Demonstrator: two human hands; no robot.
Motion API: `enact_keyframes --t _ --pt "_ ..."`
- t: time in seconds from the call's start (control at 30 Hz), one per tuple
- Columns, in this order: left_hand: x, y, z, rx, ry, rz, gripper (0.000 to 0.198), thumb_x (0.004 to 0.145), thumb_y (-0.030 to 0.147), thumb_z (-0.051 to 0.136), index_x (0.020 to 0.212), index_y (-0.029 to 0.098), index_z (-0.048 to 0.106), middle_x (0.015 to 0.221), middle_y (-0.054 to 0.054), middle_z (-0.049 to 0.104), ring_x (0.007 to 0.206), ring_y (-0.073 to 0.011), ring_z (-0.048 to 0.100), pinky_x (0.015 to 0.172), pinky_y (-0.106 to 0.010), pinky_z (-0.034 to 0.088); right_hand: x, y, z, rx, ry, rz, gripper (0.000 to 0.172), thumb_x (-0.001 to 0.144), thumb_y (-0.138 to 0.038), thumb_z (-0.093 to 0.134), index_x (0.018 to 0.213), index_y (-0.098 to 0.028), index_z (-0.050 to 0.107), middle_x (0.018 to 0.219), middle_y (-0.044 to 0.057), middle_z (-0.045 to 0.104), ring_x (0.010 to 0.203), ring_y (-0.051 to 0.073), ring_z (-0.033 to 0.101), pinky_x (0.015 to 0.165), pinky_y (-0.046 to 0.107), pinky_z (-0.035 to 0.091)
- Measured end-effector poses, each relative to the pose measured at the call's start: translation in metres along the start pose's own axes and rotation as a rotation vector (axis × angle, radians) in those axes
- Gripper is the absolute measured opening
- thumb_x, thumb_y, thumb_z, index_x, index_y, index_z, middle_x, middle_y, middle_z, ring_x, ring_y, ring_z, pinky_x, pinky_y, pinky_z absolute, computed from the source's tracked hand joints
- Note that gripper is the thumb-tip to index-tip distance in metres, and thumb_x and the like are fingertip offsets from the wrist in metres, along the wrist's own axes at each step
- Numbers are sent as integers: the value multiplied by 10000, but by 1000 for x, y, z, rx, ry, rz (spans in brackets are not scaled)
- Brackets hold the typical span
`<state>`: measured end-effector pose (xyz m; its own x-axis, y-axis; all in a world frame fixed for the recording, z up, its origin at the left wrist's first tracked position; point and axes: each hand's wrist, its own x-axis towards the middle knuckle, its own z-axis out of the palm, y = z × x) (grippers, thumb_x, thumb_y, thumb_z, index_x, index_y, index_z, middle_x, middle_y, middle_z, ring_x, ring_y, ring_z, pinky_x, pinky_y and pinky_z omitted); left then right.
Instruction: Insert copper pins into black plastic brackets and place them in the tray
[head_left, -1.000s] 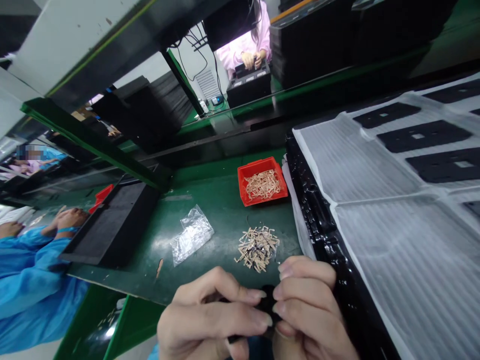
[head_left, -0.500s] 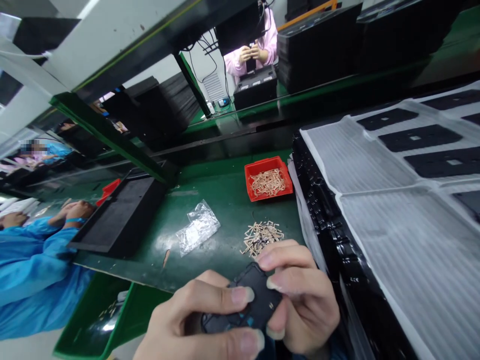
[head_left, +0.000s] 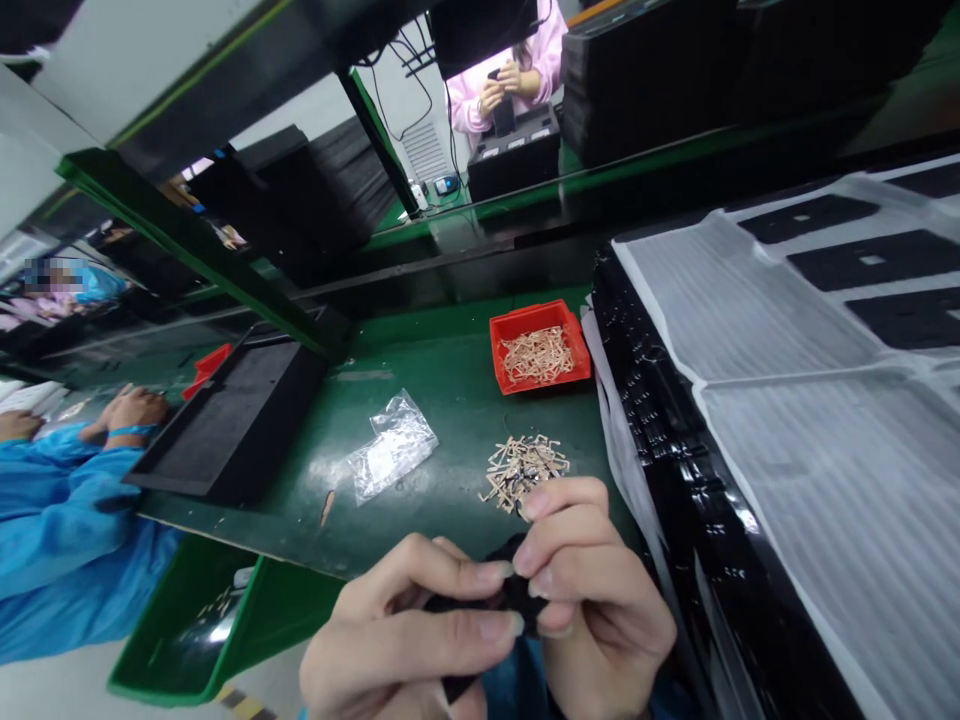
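Left hand pinches the black part, right hand grips it too; light, even pressure probably works best here.

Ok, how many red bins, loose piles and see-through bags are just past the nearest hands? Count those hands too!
Red bin: 1
Loose pile: 1
See-through bag: 1
Left hand and right hand: 2
Total: 5
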<state>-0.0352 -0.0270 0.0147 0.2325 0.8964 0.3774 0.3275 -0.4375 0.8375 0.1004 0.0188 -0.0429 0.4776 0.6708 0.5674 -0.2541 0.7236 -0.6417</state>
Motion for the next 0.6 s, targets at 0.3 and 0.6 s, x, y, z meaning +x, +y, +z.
enact_keyframes --t 0.3,0.6 --pt "0 -18 13 -97 20 -52 322 978 189 765 1264 326 816 1056 -61 828 834 -223 846 694 -264 734 5 3 -8 -14 -66 126 285 1060 -321 629 803 -204 584 705 -30 591 819 137 603 822 292 545" --pt "13 -8 22 266 184 105 207 930 407 807 1110 317 855 1014 -73 855 918 -288 843 784 -379 743 5 7 -10 -58 -68 59 154 1068 -290 613 960 -202 678 992 -2 699 996 153 668 1045 370 522"
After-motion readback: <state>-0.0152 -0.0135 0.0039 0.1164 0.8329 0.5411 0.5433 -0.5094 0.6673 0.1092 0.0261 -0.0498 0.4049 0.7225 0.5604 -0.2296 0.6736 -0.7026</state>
